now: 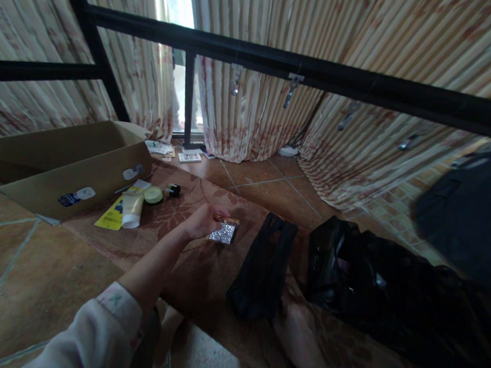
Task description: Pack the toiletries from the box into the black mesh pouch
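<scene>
The person's left hand (203,221) is closed on a small, flat, rectangular item with a glittering silver face (223,234). The item sticks out from the fingertips on the right side of the hand, its sparkling face turned toward the wearer, above a reddish-brown table cover with a leaf pattern (204,271). A narrow orange-gold strip shows along its upper edge, next to the fingers.

To the right of the silver item, and apart from it, is a matte black bag of soft material with loop handles (259,273), its handles pointing away from the wearer. The right hand (296,321) is against the lower right edge of this bag; its fingertips are hidden there, so I cannot tell whether they pinch the material or only touch it. Just beyond the right hand lies a large, crumpled, glossy black plastic bag (370,273).

Left of the left hand, near the open brown cardboard box (80,179), a pale tube with a white cap (132,208) lies partly over a flat yellow packet (109,218). Beside the tube are a round, pale yellow-green container (153,195) and a small black-capped container (174,190).
</scene>
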`<state>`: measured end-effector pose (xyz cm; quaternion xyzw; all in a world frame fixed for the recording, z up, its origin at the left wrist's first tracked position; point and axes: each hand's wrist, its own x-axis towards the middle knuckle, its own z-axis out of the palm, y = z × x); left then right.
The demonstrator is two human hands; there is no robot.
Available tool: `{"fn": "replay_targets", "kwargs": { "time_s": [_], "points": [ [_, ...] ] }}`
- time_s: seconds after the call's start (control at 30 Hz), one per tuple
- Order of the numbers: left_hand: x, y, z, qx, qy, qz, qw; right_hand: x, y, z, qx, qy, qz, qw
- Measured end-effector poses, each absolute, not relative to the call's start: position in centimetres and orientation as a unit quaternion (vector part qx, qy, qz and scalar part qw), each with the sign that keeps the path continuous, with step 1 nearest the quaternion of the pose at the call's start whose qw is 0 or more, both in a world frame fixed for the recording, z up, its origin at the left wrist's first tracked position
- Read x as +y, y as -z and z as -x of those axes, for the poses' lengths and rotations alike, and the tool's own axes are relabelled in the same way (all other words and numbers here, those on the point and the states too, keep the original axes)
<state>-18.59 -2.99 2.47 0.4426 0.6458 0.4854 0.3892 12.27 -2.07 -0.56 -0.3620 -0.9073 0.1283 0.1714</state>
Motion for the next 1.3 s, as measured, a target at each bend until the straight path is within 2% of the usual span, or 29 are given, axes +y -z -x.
{"fn": "replay_targets", "kwargs": {
  "time_s": [0.47,1.3],
  "points": [
    [-2.9,-2.0,18.6,0.647,-0.431,-0.542,0.321,-2.0,0.9,-12.4,-0.908,-0.131,0.356,0.177],
    [-2.7,-1.8,18.0,0.703,-0.363,-0.571,0.218,-1.8,1.8,-12.6,-0.907,-0.144,0.362,0.159]
  ]
}}
